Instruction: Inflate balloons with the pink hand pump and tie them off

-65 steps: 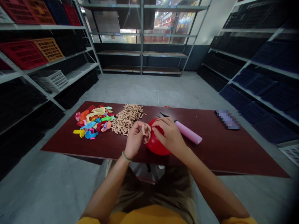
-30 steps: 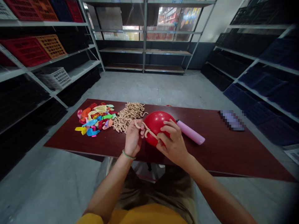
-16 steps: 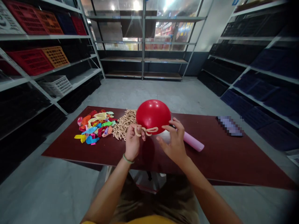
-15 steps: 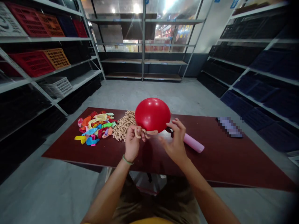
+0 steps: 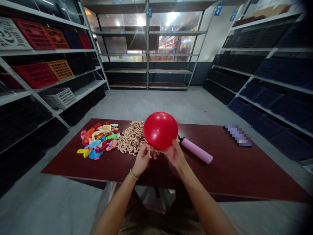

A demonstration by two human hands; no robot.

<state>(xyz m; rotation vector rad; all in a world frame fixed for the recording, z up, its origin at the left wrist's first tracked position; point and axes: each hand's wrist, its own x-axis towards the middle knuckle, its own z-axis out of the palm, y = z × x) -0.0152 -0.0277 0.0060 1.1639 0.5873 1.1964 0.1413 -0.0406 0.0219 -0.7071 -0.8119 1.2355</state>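
An inflated red balloon is between my hands above the table. My left hand is closed at the balloon's lower left, pinching a beige curled piece just under it. The balloon's neck is hidden by the fingers. My right hand holds the lower right side of the balloon, thumb in front and the other fingers mostly hidden. Behind my left hand lies a heap of similar beige curled pieces. A pink hand pump with a black end lies right of my right hand.
Uninflated balloons in many colours lie in a pile at the left of the dark red table. A pixelated flat object rests at the far right. Shelves with crates line the sides, and a metal rack stands at the back.
My right hand has gone from open beside the balloon to touching its lower right side. The beige piece in my left hand is now mostly covered. The whole view has tilted up slightly.
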